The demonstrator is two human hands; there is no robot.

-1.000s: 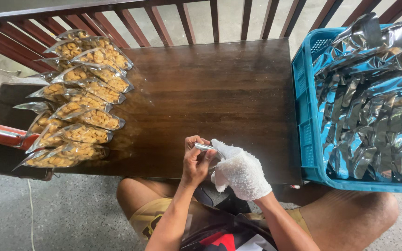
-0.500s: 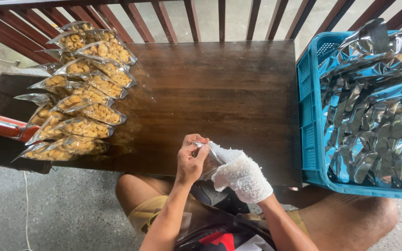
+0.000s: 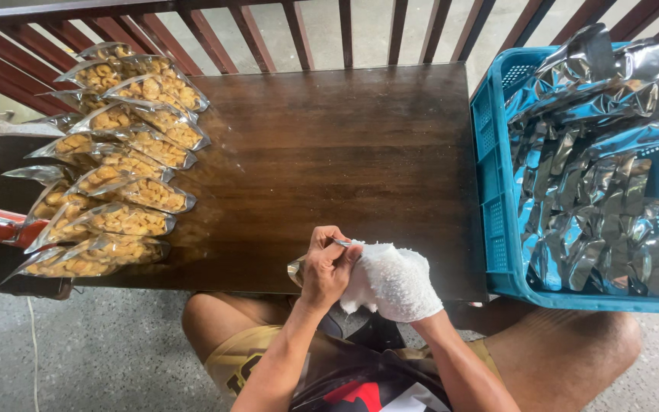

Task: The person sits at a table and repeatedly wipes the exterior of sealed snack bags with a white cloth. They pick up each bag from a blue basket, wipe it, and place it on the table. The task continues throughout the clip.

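**Pouch worked at the bench edge**

At 6 o'clock, bare left hand [image 3: 328, 267] and white-gloved right hand [image 3: 398, 281] pinch a silver pouch [image 3: 297, 268], apparently its mouth. Filled bags [image 3: 127, 191] lie at 9 o'clock; many empty pouches [image 3: 596, 198] remain in the blue crate [image 3: 495, 229] at 3.

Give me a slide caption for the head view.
Bare left hand and white-gloved right hand work a silvery pouch at the wooden table edge.

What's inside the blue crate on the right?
The blue crate holds a heap of shiny silver foil pouches, loosely piled and overlapping. They cover most of the crate's floor; what lies under the heap, and whether the pouches hold anything, cannot be seen.
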